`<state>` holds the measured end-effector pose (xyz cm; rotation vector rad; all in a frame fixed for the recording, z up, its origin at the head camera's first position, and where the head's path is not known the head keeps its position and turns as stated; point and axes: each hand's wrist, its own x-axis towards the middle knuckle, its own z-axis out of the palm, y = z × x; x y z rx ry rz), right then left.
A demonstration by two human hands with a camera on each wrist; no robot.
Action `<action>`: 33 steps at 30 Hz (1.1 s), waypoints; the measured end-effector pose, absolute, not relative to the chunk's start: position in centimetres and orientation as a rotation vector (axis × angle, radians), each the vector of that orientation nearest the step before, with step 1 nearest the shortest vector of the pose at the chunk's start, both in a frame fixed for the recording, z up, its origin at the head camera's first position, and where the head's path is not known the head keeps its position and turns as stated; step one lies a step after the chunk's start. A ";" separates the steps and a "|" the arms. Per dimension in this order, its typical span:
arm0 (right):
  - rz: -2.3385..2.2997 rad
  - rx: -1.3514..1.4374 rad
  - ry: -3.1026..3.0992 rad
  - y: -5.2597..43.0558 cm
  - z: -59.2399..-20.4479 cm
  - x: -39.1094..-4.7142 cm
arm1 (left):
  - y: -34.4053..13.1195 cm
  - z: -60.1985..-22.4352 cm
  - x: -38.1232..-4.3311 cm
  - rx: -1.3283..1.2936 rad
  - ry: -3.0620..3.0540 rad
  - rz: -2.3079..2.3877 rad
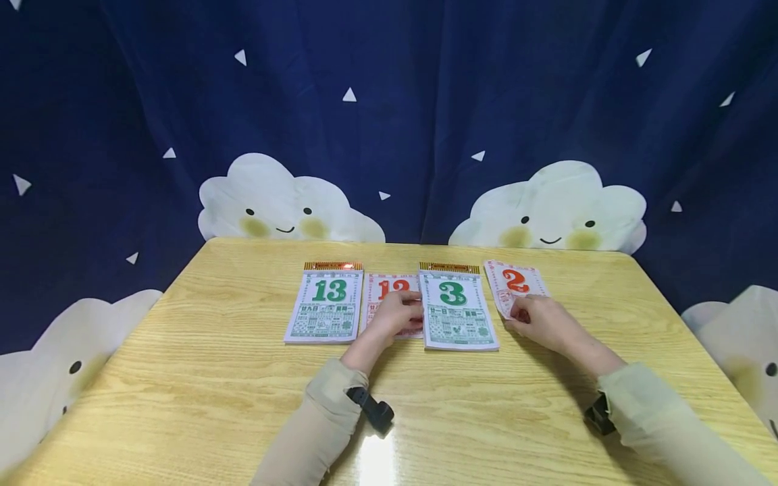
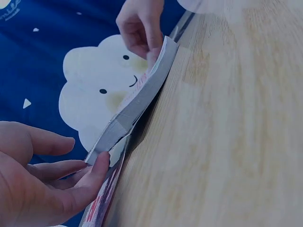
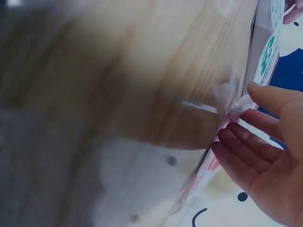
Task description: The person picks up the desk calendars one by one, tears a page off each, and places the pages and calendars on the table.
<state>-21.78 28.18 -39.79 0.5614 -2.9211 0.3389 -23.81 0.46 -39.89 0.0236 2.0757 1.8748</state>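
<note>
My left hand is at the left side of a thick tear-off calendar with a green 3. In the left wrist view its fingertips touch the calendar's edge, fingers loosely bent. Partly under that hand lies a loose calendar page with a red 12. To the right of the calendar, my right hand pinches the lower left corner of another loose page, printed with a red 2. In the right wrist view, thumb and fingers meet at this thin page's edge.
A second tear-off calendar with a green 13 lies left of the red 12 page. All rest on a wood-grain table. Behind the far edge hangs a dark blue curtain with smiling clouds.
</note>
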 end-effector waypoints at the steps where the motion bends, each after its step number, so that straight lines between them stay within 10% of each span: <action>1: 0.329 0.577 -2.920 28.2 -39.9 -21.7 | 0.5 -39.9 -23.8 0.032 2.079 1.869; 33: 0.296 0.642 -3.083 28.9 -38.6 -20.8 | 2.3 -39.9 -24.4 0.062 2.076 1.825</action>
